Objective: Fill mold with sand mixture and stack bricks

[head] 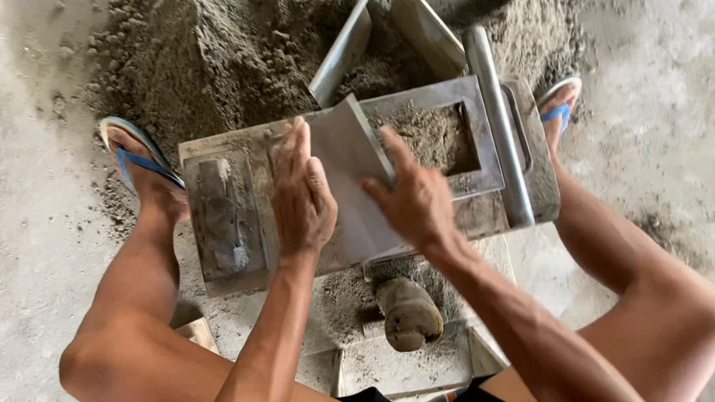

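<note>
Clearly, the heap of damp grey mix (255, 35) rose at twelve o'clock, and the metal block mould (488, 180) stood just before it on the concrete floor (22, 378), between the sandalled feet. A flat grey plate (348, 150) stood tilted over the mould's middle. The left hand (302, 202) lay flat against its nine o'clock face, fingers together; the right hand (415, 201) gripped its three o'clock edge. Seating it well probably called for even pressure and a square drop.
</note>
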